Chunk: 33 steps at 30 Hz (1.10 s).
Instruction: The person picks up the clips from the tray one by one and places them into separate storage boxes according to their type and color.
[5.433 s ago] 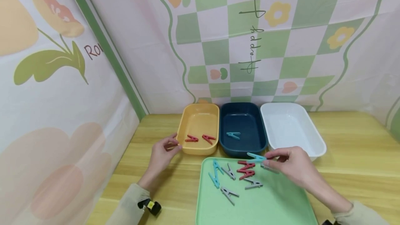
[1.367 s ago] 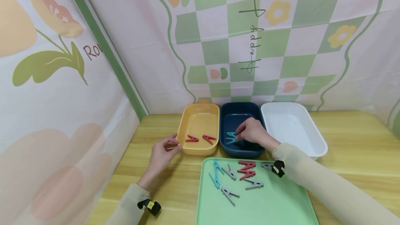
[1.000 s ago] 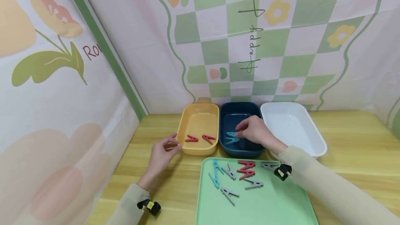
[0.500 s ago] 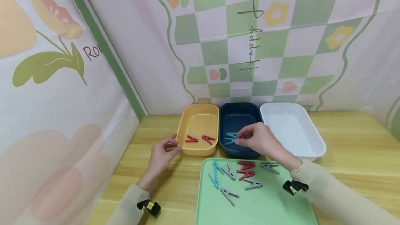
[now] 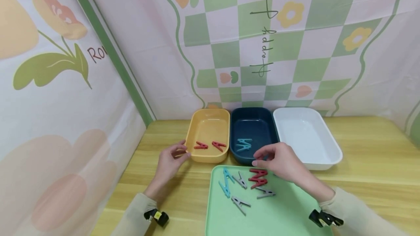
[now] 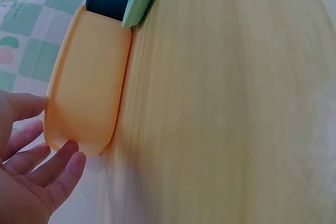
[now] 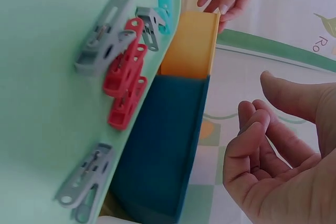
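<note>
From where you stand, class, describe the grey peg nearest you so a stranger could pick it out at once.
Start at the green tray in front of the three bins. Among its pegs, find the grey peg lying alone below the others, nearest the viewer. The other grey ones sit higher, beside the red pair or the blue pegs.

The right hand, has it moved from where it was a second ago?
Yes. The right hand has drawn back out of the dark blue bin toward the green tray, empty.
</note>
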Motion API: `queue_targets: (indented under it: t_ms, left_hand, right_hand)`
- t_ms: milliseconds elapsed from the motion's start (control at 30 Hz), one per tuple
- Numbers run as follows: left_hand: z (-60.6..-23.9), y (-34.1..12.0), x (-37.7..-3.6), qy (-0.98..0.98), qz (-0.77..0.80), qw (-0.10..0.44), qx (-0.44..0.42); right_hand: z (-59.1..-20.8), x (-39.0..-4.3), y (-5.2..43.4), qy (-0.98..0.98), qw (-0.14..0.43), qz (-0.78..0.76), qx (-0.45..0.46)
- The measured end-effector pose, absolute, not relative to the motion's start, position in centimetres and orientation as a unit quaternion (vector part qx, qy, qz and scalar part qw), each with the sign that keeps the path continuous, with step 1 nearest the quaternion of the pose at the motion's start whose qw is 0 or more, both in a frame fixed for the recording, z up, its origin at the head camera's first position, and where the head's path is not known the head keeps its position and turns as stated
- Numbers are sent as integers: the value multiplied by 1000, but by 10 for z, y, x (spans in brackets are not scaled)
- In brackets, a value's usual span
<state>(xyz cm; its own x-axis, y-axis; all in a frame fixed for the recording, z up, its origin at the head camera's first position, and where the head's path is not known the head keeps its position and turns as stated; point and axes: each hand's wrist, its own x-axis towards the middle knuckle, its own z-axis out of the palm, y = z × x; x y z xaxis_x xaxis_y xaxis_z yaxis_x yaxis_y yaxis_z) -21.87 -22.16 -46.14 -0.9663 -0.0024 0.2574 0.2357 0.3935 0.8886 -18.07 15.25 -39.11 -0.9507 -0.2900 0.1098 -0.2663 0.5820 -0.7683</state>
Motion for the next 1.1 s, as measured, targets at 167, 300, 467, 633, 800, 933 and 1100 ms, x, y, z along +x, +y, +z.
queue_targets:
  t_ms: [167, 300, 467, 633, 800, 933, 1100]
  left_hand:
    - [-461, -222, -218, -828, -544, 111, -73]
    - [-462, -222, -218, -829, -543, 115, -77]
    - [-463, -222, -219, -829, -543, 113, -74]
    - [-463, -222, -219, -828, -545, 111, -70]
    - [-463, -222, -219, -828, -544, 115, -71]
    - [-462, -221, -219, -831, -541, 113, -69]
    - [-462, -221, -219, -828, -544, 118, -74]
  right_hand:
    - [-397, -173, 157, 886, 32, -437, -148]
    - [-401, -168, 160, 886, 38, -439, -143]
    - [-404, -163, 161, 890, 37, -436, -128]
    - [-407, -159, 163, 890, 46, -438, -118]
    - [-412, -155, 164, 890, 48, -438, -120]
    - [-416, -153, 166, 890, 47, -438, -119]
    - [-423, -150, 172, 886, 49, -445, -119]
